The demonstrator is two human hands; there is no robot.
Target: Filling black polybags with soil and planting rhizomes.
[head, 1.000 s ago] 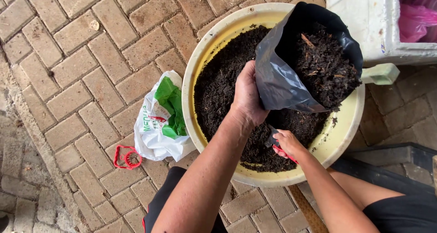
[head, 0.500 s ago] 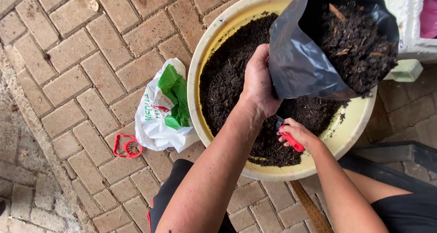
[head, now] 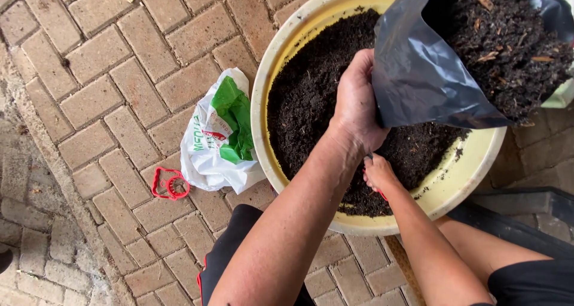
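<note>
A large cream-yellow basin [head: 269, 84] holds dark soil [head: 311, 96]. My left hand [head: 357, 102] grips the edge of a black plastic bag [head: 430, 72], which is full of soil and bits of bark and sits tilted over the basin. Below it, my right hand [head: 378, 173] is closed on a small red-handled tool [head: 380, 192] at the soil's near edge. Most of the tool is hidden by the hand.
A white and green plastic bag [head: 218, 138] lies on the brick paving [head: 107, 72] left of the basin. A small red plastic ring [head: 170, 184] lies beside it. A dark tray edge [head: 514, 210] shows at the lower right.
The view has shifted closer and to the right. My left hand has lifted the black bag higher over the basin. My right hand stays low at the soil with the red tool.
</note>
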